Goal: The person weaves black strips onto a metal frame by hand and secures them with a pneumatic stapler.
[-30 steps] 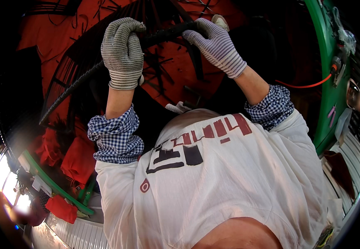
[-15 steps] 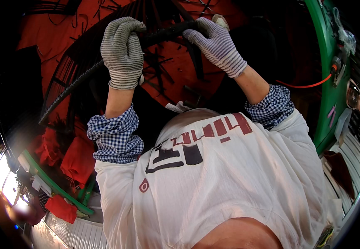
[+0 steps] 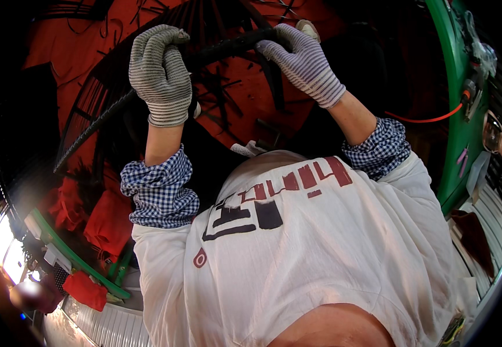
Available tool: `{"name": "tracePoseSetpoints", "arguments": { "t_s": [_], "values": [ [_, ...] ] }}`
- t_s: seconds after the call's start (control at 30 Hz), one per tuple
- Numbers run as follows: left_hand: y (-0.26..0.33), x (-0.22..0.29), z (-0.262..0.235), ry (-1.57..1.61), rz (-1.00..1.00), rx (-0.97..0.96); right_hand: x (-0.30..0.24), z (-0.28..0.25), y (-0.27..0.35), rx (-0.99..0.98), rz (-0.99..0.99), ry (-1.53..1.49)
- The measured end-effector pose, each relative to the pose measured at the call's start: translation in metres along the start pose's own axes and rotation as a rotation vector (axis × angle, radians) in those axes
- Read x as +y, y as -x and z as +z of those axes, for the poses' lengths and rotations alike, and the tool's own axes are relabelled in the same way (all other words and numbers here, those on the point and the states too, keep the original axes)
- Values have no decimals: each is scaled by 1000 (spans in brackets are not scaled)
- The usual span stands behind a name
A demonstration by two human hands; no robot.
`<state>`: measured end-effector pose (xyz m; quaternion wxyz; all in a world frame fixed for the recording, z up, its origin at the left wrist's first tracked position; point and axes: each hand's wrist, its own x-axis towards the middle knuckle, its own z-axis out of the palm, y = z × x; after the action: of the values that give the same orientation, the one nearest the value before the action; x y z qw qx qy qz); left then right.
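A dark slatted frame (image 3: 222,51) with a black edge that looks wrapped or braided spans the space before me. My left hand (image 3: 159,76), in a striped knit glove, is curled over this edge left of the middle. Its fingertips are partly hidden, and I cannot tell whether a thin strip lies in them. My right hand (image 3: 304,62), gloved likewise, clasps the edge's right part between thumb and fingers. From there the edge runs down to the left, past my left hand, with thin dark slats fanning away beyond it.
A red sheet (image 3: 251,92) strewn with dark strip offcuts lies below. To the right, a curved green rim (image 3: 450,87) carries an orange hose (image 3: 436,120) and small tools. Red cloth (image 3: 109,222) hangs at lower left, near another green rim (image 3: 80,263).
My left hand has slid a little left along the frame's edge, uncovering more of it. My right hand has stayed almost in place.
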<state>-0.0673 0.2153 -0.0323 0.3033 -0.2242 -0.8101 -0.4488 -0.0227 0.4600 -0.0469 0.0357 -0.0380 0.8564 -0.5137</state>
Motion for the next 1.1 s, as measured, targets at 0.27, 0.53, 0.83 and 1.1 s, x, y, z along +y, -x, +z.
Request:
{"name": "tracePoseSetpoints", "arguments": {
  "t_s": [0.27,0.53,0.83,1.1],
  "values": [
    [0,-3,-3,3,4,75,4,2,0,4,-4,-1],
    [0,-7,-8,-6,-33,131,1,1,0,10,-34,-33],
    [-4,0,-17,-123,35,-15,-3,-1,-1,6,-19,12],
    [1,21,-24,-561,78,-401,2,4,-3,40,-34,-16]
  ]
}}
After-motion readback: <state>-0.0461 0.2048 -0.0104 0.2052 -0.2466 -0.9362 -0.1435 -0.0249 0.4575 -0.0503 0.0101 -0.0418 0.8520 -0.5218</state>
